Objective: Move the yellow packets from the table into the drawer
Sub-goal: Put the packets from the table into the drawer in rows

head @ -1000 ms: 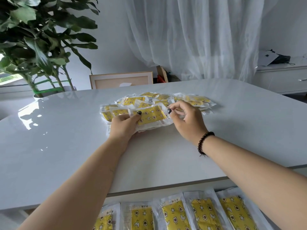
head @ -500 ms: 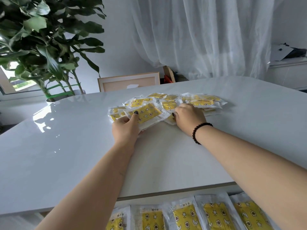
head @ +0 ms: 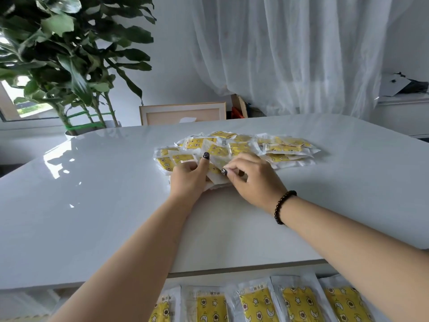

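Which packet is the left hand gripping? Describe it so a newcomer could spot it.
On the white table, find the heap of yellow packets in front of the curtain. At its near left edge, the left hand grips a packet. Unlike its flat neighbours, it is tilted up, with a dark-nailed thumb on top and the right hand pinching its corner.

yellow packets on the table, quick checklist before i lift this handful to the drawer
1. Left hand grips the near packets: ok.
2. Right hand pinches a packet edge: ok.
3. Handful free of the remaining pile: not ok, packets overlap.
4. Room left in the drawer: cannot tell, a row of drawer packets shows, the rest is out of frame.
5. Table path back to the drawer clear: ok.
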`<state>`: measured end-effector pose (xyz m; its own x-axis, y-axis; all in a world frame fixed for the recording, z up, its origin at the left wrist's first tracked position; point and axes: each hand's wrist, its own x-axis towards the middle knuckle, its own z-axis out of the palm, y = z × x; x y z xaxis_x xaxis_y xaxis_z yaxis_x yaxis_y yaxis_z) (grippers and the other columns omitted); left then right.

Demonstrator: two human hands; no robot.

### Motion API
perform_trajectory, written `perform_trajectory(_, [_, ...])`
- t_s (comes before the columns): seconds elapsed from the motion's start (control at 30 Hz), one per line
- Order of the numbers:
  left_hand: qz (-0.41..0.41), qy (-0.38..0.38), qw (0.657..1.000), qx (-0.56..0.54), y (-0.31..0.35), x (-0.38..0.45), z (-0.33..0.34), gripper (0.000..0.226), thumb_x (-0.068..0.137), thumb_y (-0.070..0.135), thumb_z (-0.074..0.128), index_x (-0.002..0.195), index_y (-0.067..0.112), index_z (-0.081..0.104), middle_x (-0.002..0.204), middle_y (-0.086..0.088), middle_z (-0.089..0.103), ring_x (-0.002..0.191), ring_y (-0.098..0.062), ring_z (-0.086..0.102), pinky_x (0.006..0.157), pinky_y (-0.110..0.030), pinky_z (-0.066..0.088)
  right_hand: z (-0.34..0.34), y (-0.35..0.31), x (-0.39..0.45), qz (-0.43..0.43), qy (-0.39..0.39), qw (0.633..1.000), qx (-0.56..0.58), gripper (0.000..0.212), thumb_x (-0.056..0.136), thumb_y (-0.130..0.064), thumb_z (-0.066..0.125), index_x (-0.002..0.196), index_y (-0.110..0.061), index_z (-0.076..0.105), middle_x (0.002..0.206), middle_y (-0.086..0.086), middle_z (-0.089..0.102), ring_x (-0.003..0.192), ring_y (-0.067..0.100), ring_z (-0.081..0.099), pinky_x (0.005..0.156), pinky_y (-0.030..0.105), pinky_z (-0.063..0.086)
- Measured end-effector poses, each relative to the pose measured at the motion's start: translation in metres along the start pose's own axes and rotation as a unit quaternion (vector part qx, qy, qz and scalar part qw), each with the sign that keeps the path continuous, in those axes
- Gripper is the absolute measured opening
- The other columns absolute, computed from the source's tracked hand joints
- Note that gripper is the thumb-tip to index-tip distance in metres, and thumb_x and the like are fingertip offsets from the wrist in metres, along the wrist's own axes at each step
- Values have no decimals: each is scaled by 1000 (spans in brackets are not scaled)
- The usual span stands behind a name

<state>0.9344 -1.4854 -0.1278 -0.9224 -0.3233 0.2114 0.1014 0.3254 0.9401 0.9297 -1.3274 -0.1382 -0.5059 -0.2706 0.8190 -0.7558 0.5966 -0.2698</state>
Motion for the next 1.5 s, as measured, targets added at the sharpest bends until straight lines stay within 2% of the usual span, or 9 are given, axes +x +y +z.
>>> perform_trajectory(0.17, [1, -23, 1000, -20, -1, 0, -1, 49, 87, 36, 62, 51, 17, 36, 44, 7, 30, 44, -11, 27, 42, -21, 21, 3, -7, -1, 8, -78, 993, 83, 13, 83, -9, 62, 80, -4, 73, 84, 4, 67, 80, 13, 59, 72, 15, 43])
perform_trajectory(0.33, [5, -36, 998, -49, -2, -1, -1, 33, 87, 28, 59, 74, -3, 61, 64, -7, 50, 61, -17, 43, 60, -28, 37, -11, -1, 6, 178, 13, 981, 82, 28, 81, -13, 70, 109, -14, 66, 110, -4, 58, 106, 9, 53, 91, 18, 42])
perform_trajectory(0.5, [63, -54, 996, -45, -2, -7, -1, 33, 93, 23, 53, 71, -1, 55, 66, -6, 45, 64, -16, 37, 62, -30, 29, -20, 17, 9, 397, -32, 894, 205, 54, 77, -26, 77, 125, -15, 54, 119, -7, 55, 107, 12, 54, 96, 28, 44])
perform_trajectory(0.8, [107, -118, 987, -8, 2, -12, 0, 31, 72, 39, 76, 91, 15, 72, 88, -3, 74, 86, -21, 70, 81, -40, 57, -25, 12, 8, 382, 64, 882, 267, 40, 63, -17, 88, 89, 2, 64, 83, 15, 66, 74, 16, 62, 70, 38, 59])
perform_trajectory(0.93, [128, -79, 988, 34, 5, -12, 1, 23, 93, 16, 56, 73, 6, 59, 65, 1, 57, 61, -17, 49, 53, -19, 39, -27, 5, 8, 389, 86, 868, 297, 43, 63, -17, 87, 90, 6, 63, 87, 23, 70, 71, 17, 65, 70, 45, 57])
perform_trajectory(1.03, [131, -80, 987, 49, 3, -9, 2, 31, 95, 7, 46, 64, 10, 52, 58, 2, 46, 56, -15, 40, 46, -16, 31, -29, 4, 9, 387, 77, 863, 314, 38, 65, -16, 86, 93, -6, 63, 95, 18, 69, 80, 19, 65, 76, 44, 57])
perform_trajectory(1.2, [152, -120, 980, 55, 2, -12, 1, 29, 95, 2, 44, 67, 5, 48, 57, 4, 40, 51, -8, 32, 46, -18, 27, -28, 8, 6, 366, -76, 895, 242, 81, 64, -18, 86, 134, -11, 45, 138, 4, 46, 133, 14, 37, 105, 24, 33])
perform_trajectory(1.4, [196, -173, 964, 41, 4, -18, -3, 16, 91, 9, 59, 86, -5, 65, 76, -21, 60, 67, -15, 47, 61, -27, 37, -30, 8, 5, 299, -11, 931, 210, 41, 59, -16, 90, 91, -16, 64, 98, -9, 64, 103, 10, 56, 91, 10, 42])
perform_trajectory(1.5, [216, -150, 961, 87, 3, -17, -4, 17, 91, 8, 59, 84, -6, 63, 77, -25, 62, 66, -17, 48, 57, -25, 36, -46, 8, 13, 266, -65, 954, 120, 39, 63, -21, 87, 91, -23, 61, 105, -9, 60, 108, 8, 53, 90, 14, 37])
